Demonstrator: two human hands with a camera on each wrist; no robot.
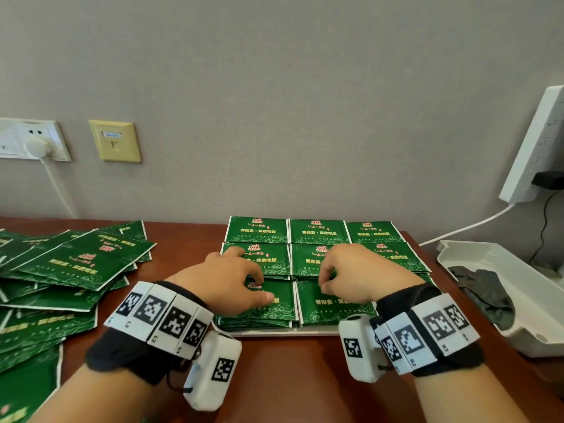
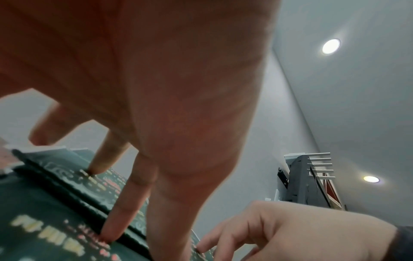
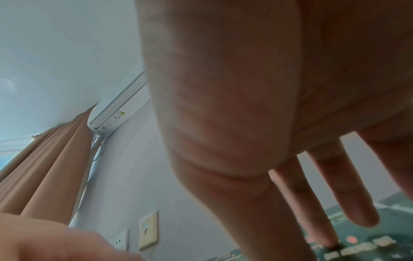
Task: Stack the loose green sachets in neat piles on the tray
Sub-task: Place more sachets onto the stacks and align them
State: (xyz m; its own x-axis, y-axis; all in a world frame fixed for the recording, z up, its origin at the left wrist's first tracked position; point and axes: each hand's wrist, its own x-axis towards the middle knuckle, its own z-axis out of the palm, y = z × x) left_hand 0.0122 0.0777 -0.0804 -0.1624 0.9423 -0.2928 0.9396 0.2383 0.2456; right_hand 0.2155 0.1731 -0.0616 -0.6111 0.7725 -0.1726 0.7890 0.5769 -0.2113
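A white tray holds green sachets stacked in a three-by-three grid of piles. My left hand rests its straight fingertips on the front-left pile and on the pile behind it. My right hand touches the front-middle pile with straight fingers near its far edge. Neither hand holds a sachet. A heap of loose green sachets lies on the table to the left of the tray. My hands hide parts of the middle row.
A second white tray with a dark cloth sits at the right. A power strip with cables hangs on the wall above it. Wall sockets are at far left. Brown table surface lies in front.
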